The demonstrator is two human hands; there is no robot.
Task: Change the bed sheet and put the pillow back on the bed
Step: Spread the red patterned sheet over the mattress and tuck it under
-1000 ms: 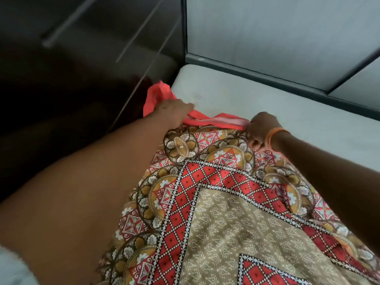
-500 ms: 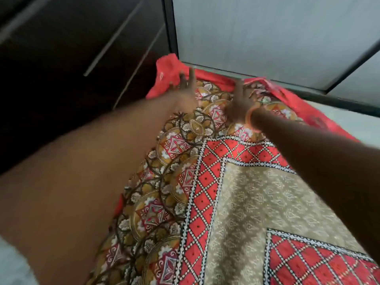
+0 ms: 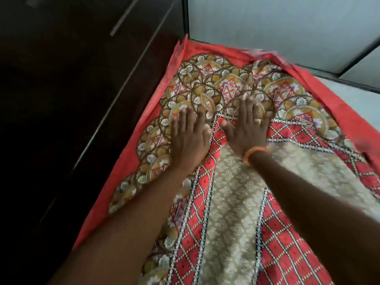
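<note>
A patterned bed sheet (image 3: 230,212) with a red border, gold medallions and a beige centre lies spread over the mattress, its corner reaching the far left corner of the bed. My left hand (image 3: 188,138) lies flat on the sheet with fingers straight, pressing on the medallion band. My right hand (image 3: 247,128), with an orange bangle at the wrist, lies flat beside it, fingers spread on the sheet. A strip of bare white mattress (image 3: 362,95) shows at the far right. No pillow is in view.
A dark wardrobe (image 3: 72,99) with long metal handles stands close along the bed's left side. A pale wall panel (image 3: 267,27) with a dark frame runs behind the head of the bed.
The sheet's edge has been pushed from mid-mattress up to the head of the bed. Both hands let go of the red border and now lie flat on the sheet.
</note>
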